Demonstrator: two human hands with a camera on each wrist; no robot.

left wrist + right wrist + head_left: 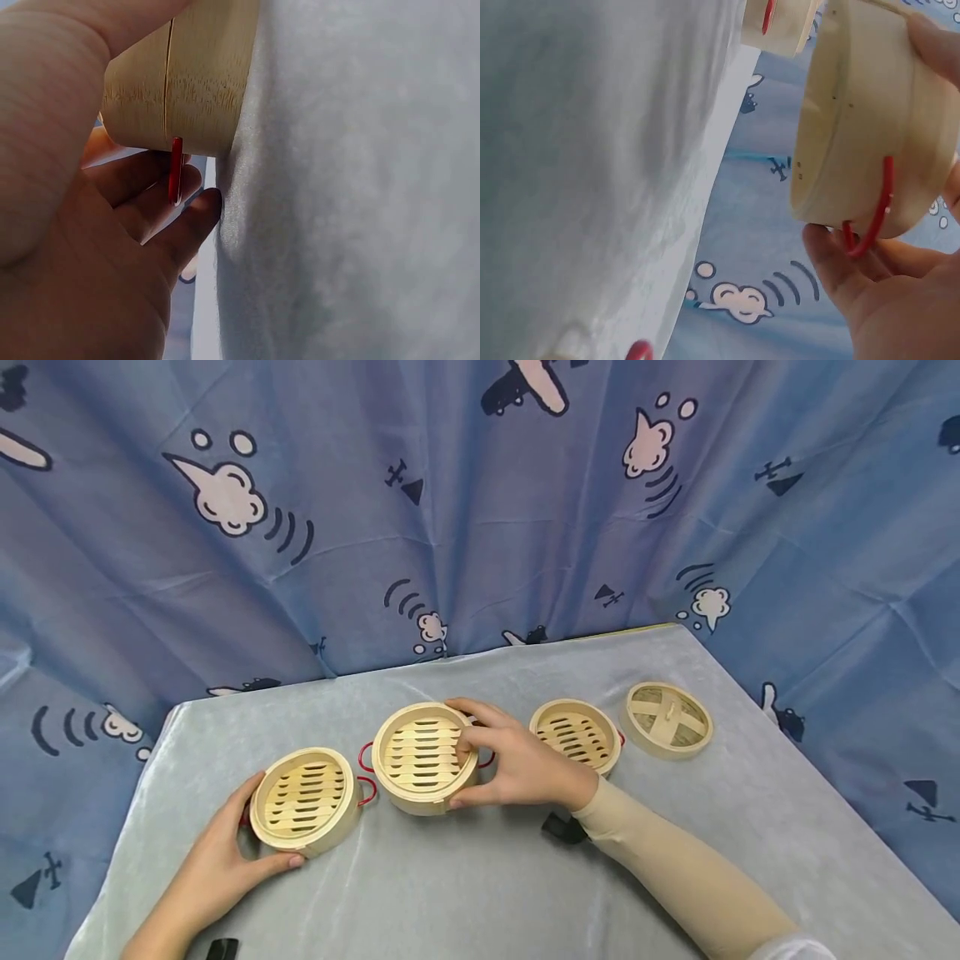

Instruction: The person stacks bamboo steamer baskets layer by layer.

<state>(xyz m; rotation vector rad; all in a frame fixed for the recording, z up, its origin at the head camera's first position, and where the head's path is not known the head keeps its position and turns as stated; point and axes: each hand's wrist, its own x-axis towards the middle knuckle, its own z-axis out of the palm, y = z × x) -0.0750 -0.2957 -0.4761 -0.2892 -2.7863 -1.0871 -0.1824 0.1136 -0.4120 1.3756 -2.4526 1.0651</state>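
Note:
On the left of the table, a round bamboo steamer basket (306, 797) with red handles and a slatted base rests on the cloth. My left hand (213, 864) grips it, thumb at the front and fingers at the far-left side; one red handle (176, 171) lies by those fingers. To its right, my right hand (517, 766) holds a second steamer basket (422, 760) by its right side. In the right wrist view this basket (877, 112) is lifted off the table, its underside facing the cloth and a red handle (883, 210) near the fingers.
Partly behind my right forearm stands a third steamer basket (576, 735). A woven bamboo lid (667, 720) lies farther right. Pale cloth covers the table (465, 893), and a blue patterned curtain (375, 510) hangs behind. Small black objects show near both wrists.

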